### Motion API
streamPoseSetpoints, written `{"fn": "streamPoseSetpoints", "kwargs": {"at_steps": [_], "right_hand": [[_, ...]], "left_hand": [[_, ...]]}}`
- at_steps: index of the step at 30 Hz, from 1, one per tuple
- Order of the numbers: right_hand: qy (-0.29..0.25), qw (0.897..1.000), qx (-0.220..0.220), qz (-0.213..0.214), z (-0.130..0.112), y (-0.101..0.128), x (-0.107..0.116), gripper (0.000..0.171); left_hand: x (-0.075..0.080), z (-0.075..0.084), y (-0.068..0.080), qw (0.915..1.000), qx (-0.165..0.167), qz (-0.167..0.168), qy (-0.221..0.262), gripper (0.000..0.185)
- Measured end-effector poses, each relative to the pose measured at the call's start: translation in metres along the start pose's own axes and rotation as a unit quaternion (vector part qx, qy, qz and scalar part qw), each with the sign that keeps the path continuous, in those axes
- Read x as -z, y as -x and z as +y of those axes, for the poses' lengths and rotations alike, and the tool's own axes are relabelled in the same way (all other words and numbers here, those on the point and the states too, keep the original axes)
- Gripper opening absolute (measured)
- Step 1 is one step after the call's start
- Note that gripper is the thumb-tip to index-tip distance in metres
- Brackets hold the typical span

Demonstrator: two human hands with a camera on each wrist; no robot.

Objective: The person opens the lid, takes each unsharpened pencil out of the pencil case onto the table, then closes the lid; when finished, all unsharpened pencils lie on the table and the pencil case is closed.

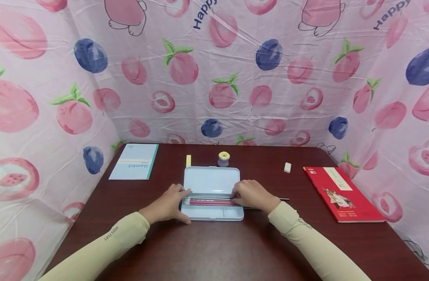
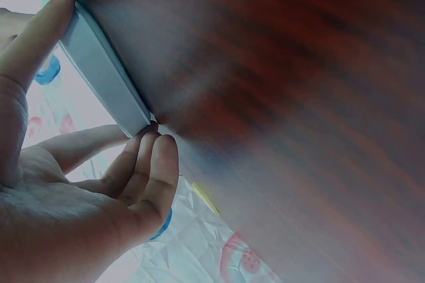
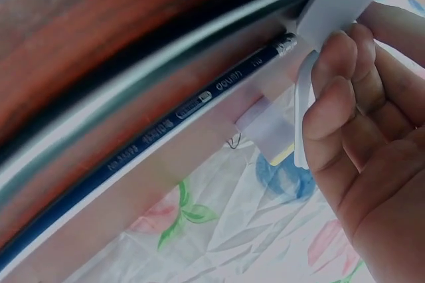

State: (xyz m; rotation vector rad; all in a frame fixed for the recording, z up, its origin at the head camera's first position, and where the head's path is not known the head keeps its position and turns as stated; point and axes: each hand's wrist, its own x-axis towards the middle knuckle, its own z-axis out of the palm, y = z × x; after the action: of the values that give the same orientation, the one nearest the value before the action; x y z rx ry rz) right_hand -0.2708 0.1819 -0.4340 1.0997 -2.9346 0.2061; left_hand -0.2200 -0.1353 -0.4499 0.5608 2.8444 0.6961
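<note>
The open pencil case [image 1: 212, 193] lies at the centre of the frame in the head view, on the dark red table [image 1: 214, 249], its lid laid flat toward the far side. Red pencils [image 1: 209, 201] lie lengthwise in its tray.

The left hand [image 1: 169, 205] rests against the case's left end, thumb along the near edge; in the left wrist view its fingers [image 2: 154, 163] curl at the corner of the case [image 2: 99, 70], so it is clamped on that end. The right hand [image 1: 251, 195] covers the right end of the tray with fingers bent over the rim. The right wrist view shows those fingers [image 3: 339, 97] curled on the pale case wall [image 3: 345, 4], with a dark blue pencil [image 3: 179, 113] running alongside; its tip sticks out right of the hand in the head view.

Behind the case stand a yellow strip [image 1: 188, 160] and a small round sharpener [image 1: 223, 159]. An eraser [image 1: 287, 167] lies to the right, a red book [image 1: 342, 193] further right, and a pale blue notebook [image 1: 134, 161] at the upper left of the table. Fruit-print cloth [image 1: 214, 70] hangs all round.
</note>
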Motion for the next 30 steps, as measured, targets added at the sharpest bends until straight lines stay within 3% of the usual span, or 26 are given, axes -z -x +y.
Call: {"fn": "streamPoseSetpoints", "kwargs": {"at_steps": [9, 23, 30], "right_hand": [[0.005, 1.0, 0.002, -0.01, -0.0012, -0.001, 0.0042, 0.007], [0.047, 0.998, 0.018, 0.038, -0.0038, 0.0025, -0.0033, 0.009], [0.042, 0.998, 0.019, 0.033, -0.0025, 0.0049, -0.0051, 0.01]], "left_hand": [[0.0002, 0.0006, 0.0004, 1.0, -0.001, 0.002, 0.005, 0.106], [0.0034, 0.0026, 0.0018, 1.0, -0.004, 0.006, 0.003, 0.106], [0.0007, 0.0025, 0.0015, 1.0, -0.001, 0.004, -0.003, 0.106]]}}
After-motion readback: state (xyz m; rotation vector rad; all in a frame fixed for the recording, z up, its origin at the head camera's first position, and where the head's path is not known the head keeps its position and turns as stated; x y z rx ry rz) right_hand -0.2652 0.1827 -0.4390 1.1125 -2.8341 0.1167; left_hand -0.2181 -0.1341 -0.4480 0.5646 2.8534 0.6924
